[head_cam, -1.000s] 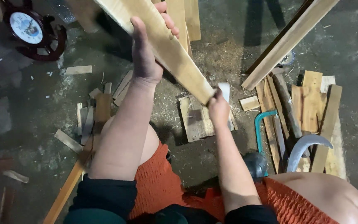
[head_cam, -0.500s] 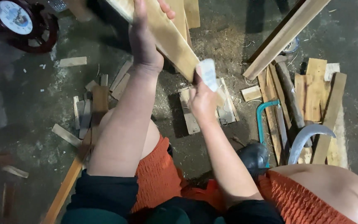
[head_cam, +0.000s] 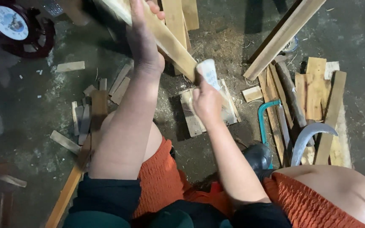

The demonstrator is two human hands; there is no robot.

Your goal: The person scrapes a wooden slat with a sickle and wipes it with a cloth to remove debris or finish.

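1. Two hands working one pale wooden plank (head_cam: pixel 165 38), slanting from upper left down toward the middle of the view, lower end hanging above the concrete floor (head_cam: pixel 30 109) and a small slatted offcut block (head_cam: pixel 208 112).
2. Left hand (head_cam: pixel 142 40) gripping the plank partway up, fingers (head_cam: pixel 155 8) curling over the far edge, closed firmly on the wood.
3. Right hand (head_cam: pixel 205 101) pinching a folded white sheet, probably sandpaper (head_cam: pixel 209 71), fingers closed around it, pressing it against the plank's lower end.
4. Handling judgement: stiff, dry, fairly light for its length; rough and splintery rather than slippery; not fragile. Best taken mid-length across the flat faces, as now, keeping clear of the raw cut end.
5. Lying nearby on the floor: teal-framed hacksaw (head_cam: pixel 271 122), curved sickle blade (head_cam: pixel 307 137), scattered wood scraps (head_cam: pixel 93 105), a second long plank (head_cam: pixel 286 36), a round clock (head_cam: pixel 9 23) at upper left.
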